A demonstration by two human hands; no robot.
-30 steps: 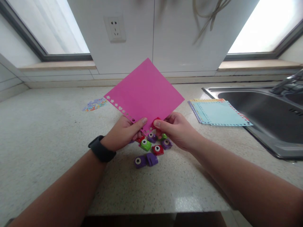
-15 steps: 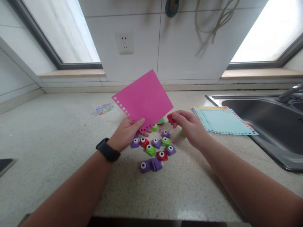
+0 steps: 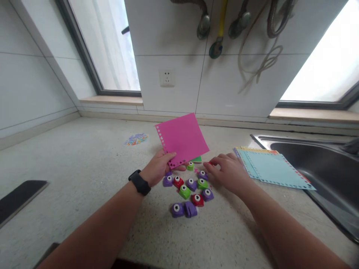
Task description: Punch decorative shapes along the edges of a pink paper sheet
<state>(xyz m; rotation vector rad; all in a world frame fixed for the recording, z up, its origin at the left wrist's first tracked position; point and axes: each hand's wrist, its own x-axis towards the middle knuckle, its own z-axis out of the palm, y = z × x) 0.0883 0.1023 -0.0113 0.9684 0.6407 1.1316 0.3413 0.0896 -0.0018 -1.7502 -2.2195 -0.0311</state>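
My left hand (image 3: 158, 170) pinches the lower corner of a pink paper sheet (image 3: 182, 140), held tilted above the counter; two of its edges carry rows of punched holes. My right hand (image 3: 228, 173) is low on the counter, its fingertips closed on a small red punch (image 3: 209, 163) at the right edge of a cluster of several purple, green and red craft punches (image 3: 190, 186). A black watch (image 3: 139, 182) is on my left wrist.
A stack of punched coloured sheets (image 3: 269, 168), light blue on top, lies right of my hand beside a steel sink (image 3: 322, 164). A small pile of paper cut-outs (image 3: 136, 139) sits far left. A dark flat object (image 3: 17, 200) lies at the counter's left edge.
My right hand took the red punch off the pink sheet and lowered it to the counter beside the other punches. The sheet turned in my left hand. The camera tilted up.
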